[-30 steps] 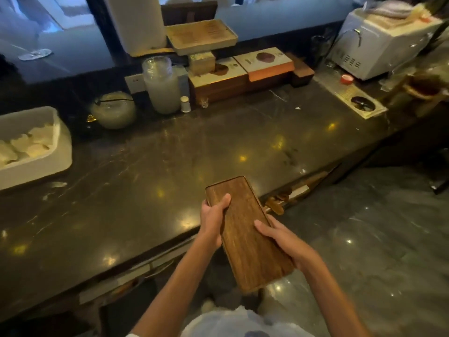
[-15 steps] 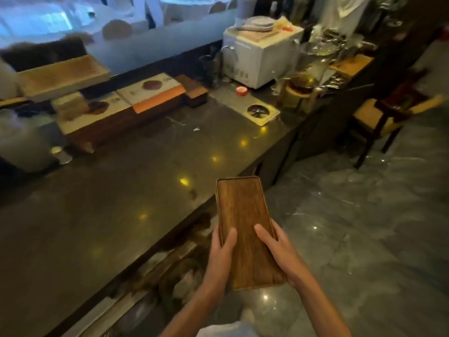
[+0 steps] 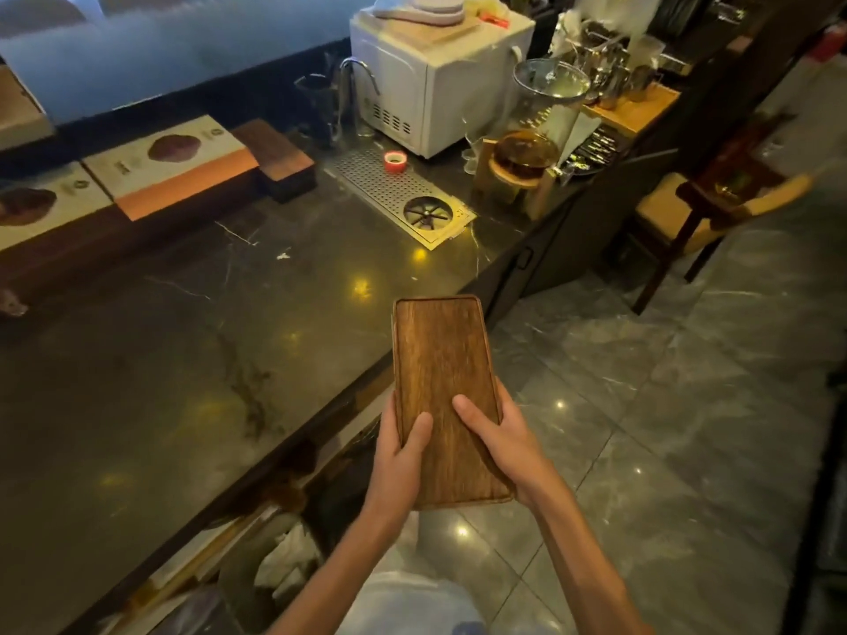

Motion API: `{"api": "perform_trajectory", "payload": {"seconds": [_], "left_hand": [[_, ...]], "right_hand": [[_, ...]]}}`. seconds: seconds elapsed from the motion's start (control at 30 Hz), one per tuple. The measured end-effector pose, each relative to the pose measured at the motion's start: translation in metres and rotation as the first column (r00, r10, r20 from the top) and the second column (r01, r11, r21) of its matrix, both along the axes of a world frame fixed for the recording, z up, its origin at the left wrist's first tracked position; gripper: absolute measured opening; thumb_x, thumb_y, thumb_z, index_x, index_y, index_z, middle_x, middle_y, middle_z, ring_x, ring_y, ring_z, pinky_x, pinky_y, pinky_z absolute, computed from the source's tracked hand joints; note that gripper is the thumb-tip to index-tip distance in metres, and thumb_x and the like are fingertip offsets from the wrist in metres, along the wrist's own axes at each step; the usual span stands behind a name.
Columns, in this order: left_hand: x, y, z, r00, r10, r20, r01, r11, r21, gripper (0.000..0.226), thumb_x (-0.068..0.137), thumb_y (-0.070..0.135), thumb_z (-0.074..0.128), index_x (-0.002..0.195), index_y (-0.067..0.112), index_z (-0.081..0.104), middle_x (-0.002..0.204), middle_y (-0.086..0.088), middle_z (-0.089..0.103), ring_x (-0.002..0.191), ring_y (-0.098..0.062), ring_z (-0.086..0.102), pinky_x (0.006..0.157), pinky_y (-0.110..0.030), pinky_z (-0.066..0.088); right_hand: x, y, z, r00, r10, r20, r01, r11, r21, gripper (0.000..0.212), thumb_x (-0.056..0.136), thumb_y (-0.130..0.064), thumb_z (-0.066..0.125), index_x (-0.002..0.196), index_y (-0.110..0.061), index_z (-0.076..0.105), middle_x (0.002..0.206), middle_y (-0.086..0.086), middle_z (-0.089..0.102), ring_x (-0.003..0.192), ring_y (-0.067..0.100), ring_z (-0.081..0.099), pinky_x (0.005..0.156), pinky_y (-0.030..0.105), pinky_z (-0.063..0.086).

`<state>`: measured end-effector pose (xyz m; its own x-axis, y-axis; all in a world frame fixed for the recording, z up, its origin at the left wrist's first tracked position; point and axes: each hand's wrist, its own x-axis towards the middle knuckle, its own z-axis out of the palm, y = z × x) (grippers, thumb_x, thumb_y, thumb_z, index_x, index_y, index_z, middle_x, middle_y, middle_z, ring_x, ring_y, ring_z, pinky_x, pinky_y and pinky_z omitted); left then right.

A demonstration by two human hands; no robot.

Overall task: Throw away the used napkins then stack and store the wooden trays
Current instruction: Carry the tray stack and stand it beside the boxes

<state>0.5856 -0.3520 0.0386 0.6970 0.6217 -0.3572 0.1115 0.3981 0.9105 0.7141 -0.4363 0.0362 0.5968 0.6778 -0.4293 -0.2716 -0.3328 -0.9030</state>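
So the biggest thing here is the dark marble counter, which fills the whole left half of the frame and runs up toward the upper middle. The right half is grey tiled floor with ceiling lights reflecting off it. At top center there's a white oven sitting on the counter with some stuff piled on top. A chair with a yellowish seat stands at the right edge, middle height. Upper left has a row of flat boxes with an orange stripe on one, lined up along the back of the counter.

Dead center, lower half: the wooden tray, long and narrow, held out over the counter's edge and the floor, short end pointing away. Can't tell if it's one tray or a stack from this angle.

Just below the oven is a metal drain grate set into the counter, with a little red cup sitting on it.

The left hand grips the tray's left edge, thumb lying on top. The right hand does the same on the right edge, thumb across the wood.
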Motion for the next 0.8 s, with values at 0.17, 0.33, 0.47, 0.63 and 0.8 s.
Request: {"api": "perform_trajectory", "payload": {"seconds": [0.17, 0.33, 0.47, 0.63, 0.8], "left_hand": [[0.062, 0.065, -0.011, 0.996, 0.084, 0.019, -0.081, 0.989, -0.121, 0.058, 0.079, 0.049, 0.060, 0.131, 0.052, 0.034, 0.129, 0.009, 0.052, 0.114, -0.014, 0.060, 0.086, -0.034, 0.056], [0.121, 0.141, -0.020, 0.970, 0.240, 0.027, -0.228, 0.948, -0.224, 0.075, 0.081, 0.051, 0.068, 0.146, 0.039, 0.031, 0.134, -0.002, 0.055, 0.114, -0.019, 0.063, 0.087, -0.038, 0.058], [0.165, 0.194, -0.016, 0.947, 0.319, 0.030, -0.309, 0.934, -0.182, 0.072, 0.083, 0.051, 0.061, 0.147, 0.038, 0.029, 0.130, 0.002, 0.058, 0.108, -0.012, 0.066, 0.082, -0.032, 0.059], [0.195, 0.253, -0.005, 0.905, 0.426, 0.009, -0.421, 0.897, -0.133, 0.064, 0.093, 0.042, 0.053, 0.148, 0.041, 0.022, 0.137, 0.003, 0.051, 0.119, -0.016, 0.059, 0.098, -0.047, 0.052], [0.214, 0.312, 0.001, 0.855, 0.519, -0.017, -0.516, 0.846, -0.131, 0.065, 0.089, 0.040, 0.054, 0.147, 0.031, 0.027, 0.135, -0.004, 0.052, 0.118, -0.023, 0.060, 0.096, -0.052, 0.052]], "right_hand": [[0.069, 0.070, -0.005, 0.995, 0.092, 0.022, -0.092, 0.996, 0.004, 0.063, 0.079, -0.049, 0.076, 0.133, -0.047, 0.045, 0.115, -0.023, 0.067, 0.106, 0.002, 0.065, 0.078, 0.019, 0.056], [0.138, 0.160, 0.007, 0.968, 0.245, 0.059, -0.241, 0.969, -0.055, 0.072, 0.075, -0.055, 0.075, 0.135, -0.054, 0.034, 0.117, -0.028, 0.062, 0.107, -0.004, 0.062, 0.083, 0.019, 0.055], [0.189, 0.231, 0.020, 0.924, 0.378, 0.056, -0.374, 0.925, -0.072, 0.076, 0.073, -0.060, 0.073, 0.134, -0.060, 0.029, 0.123, -0.023, 0.057, 0.105, -0.002, 0.063, 0.078, 0.021, 0.056], [0.219, 0.301, 0.016, 0.897, 0.442, 0.008, -0.441, 0.896, -0.058, 0.083, 0.073, -0.066, 0.069, 0.144, -0.047, 0.029, 0.131, -0.013, 0.055, 0.112, 0.007, 0.061, 0.091, 0.034, 0.055], [0.240, 0.369, 0.009, 0.853, 0.522, 0.002, -0.522, 0.853, -0.019, 0.073, 0.083, -0.054, 0.063, 0.146, -0.045, 0.028, 0.130, -0.018, 0.054, 0.108, 0.000, 0.061, 0.071, 0.017, 0.056]]}}
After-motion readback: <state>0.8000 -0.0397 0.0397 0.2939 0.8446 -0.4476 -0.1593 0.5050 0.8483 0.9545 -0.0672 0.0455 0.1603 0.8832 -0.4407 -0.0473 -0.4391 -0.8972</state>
